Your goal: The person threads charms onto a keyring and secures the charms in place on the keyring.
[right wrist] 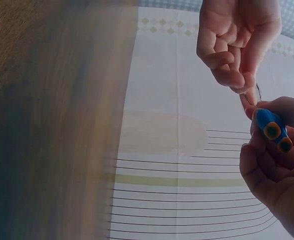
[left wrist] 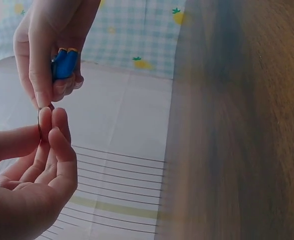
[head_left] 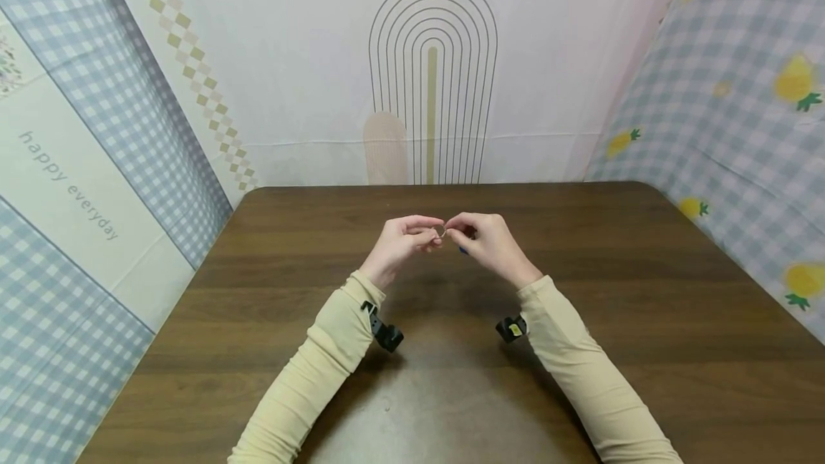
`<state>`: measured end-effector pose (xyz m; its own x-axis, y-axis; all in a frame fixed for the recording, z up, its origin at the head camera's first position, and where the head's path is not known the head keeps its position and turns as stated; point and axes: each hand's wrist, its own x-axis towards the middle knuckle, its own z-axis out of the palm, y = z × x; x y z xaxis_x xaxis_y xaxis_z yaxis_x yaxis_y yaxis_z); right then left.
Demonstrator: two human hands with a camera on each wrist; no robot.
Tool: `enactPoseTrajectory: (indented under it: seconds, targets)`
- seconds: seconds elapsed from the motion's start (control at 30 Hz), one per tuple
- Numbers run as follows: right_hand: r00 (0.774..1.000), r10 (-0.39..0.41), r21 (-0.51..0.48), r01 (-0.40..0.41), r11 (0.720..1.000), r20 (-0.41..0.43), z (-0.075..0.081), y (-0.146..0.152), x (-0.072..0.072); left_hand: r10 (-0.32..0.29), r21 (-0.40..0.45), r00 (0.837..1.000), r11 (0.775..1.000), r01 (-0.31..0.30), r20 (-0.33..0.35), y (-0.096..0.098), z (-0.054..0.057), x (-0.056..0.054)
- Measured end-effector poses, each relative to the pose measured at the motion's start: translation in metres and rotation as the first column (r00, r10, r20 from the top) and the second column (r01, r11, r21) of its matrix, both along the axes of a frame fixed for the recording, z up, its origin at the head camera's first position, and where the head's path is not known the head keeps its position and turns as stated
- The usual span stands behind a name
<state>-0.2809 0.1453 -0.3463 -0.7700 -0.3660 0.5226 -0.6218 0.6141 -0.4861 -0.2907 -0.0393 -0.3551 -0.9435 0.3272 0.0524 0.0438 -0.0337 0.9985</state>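
Above the table, both hands meet at a thin metal key ring [left wrist: 39,125]. My left hand [head_left: 401,240] pinches one side of the ring between thumb and fingers. On its other side, the thumb and index finger of my right hand [head_left: 493,238] pinch it. A small blue charm with orange-rimmed ends [right wrist: 269,125] sits at the right hand, under the pinching fingers, and shows against the palm in the left wrist view. Where the charm joins the ring is hidden by the right fingertips.
A dark wooden table [head_left: 290,371] spreads below the hands. Behind it hangs a white patterned cloth [head_left: 303,70], with checked cloths at the left and right. A small black camera is strapped to each sleeved wrist.
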Motion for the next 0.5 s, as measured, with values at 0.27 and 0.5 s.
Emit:
enactPoseTrajectory:
  seconds: [0.27,0.5]
  targets:
    - [0.999,0.041,0.011,-0.041,0.999,0.027,-0.0017,-0.0005,0.0012,0.021,-0.031,1.000,0.999,-0.021,-0.008,-0.0021,-0.0028,-0.0007]
    - [0.985,0.038,0.021,-0.042,0.999,0.169,-0.0014,0.0088,-0.0005,0.056,-0.079,0.997,0.995,-0.059,-0.049,-0.0045,-0.0072,-0.0040]
